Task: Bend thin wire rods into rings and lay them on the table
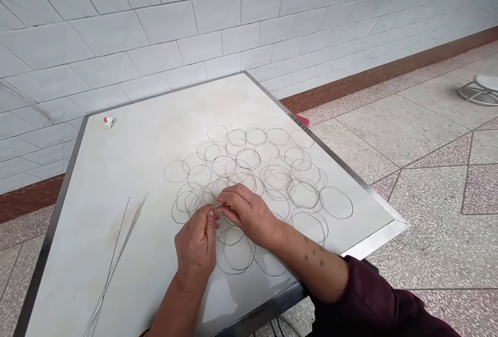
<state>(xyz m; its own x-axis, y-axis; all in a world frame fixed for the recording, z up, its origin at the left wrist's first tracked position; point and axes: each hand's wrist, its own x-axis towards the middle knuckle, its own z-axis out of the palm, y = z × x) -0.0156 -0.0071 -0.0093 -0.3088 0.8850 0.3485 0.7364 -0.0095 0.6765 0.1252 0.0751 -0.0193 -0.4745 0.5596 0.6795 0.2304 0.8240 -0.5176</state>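
Pinching wire (214, 205) between thumb and fingers of left hand (196, 241) and right hand (249, 215), both nearly closed and just beside each other; unable to tell its full shape behind the fingers; holding it over the near part of the white surface (136, 155), above many thin rings (264, 176) lying flat and overlapping; having straight wires (116, 261) loosely bunched to the left, and a small red-and-white item (109, 122) near the far left corner.

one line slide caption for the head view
Left hand and right hand meet at a wire over wire rings on a white table
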